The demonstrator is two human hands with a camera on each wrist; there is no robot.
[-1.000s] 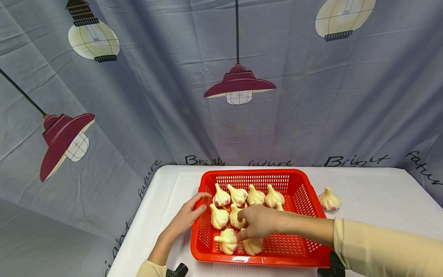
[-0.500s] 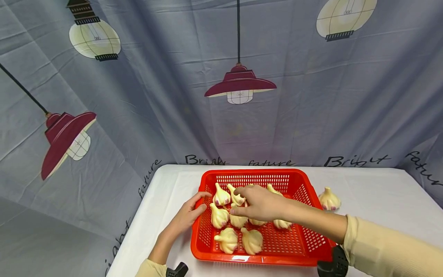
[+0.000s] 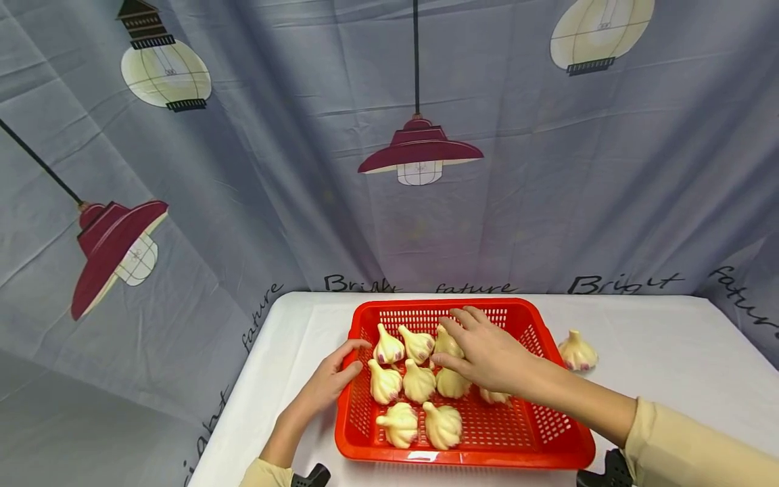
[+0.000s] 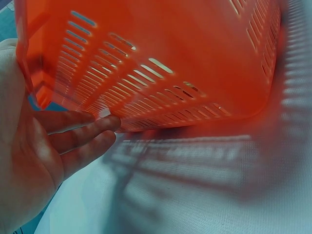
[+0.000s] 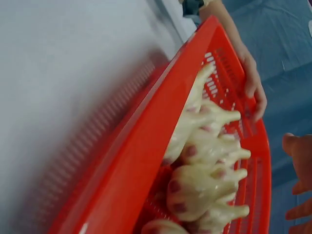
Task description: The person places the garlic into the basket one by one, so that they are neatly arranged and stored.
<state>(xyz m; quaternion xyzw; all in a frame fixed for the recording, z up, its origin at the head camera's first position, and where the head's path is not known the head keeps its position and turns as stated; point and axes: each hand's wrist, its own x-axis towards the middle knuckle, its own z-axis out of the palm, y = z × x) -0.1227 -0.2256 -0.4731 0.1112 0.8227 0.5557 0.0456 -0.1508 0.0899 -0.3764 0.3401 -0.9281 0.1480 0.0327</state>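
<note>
Pale garlic bulbs with purplish bases, several of them, lie in loose rows inside a red perforated plastic basket [image 3: 462, 458]. One front-row garlic bulb [image 3: 443, 426] lies beside another garlic bulb [image 3: 399, 425]. My left hand [image 3: 328, 384] holds the basket's left rim; the left wrist view has its fingers [image 4: 90, 139] against the outside of the slotted wall. Over the back rows, my right hand [image 3: 489, 353] hovers with fingers spread and nothing in them, partly hiding bulbs beneath. The right wrist view catches that hand at its right edge, apart from the bulbs.
A single garlic bulb [image 3: 578, 350] lies outside the basket, to its right on the white-covered table [image 3: 657, 352]. Behind the table hangs a grey-blue curtain [image 3: 517, 203] printed with lamps and lettering.
My right hand has left the front-row garlic bulb, rising and moving toward the back right with its fingers straightening. My left hand stays on the rim.
</note>
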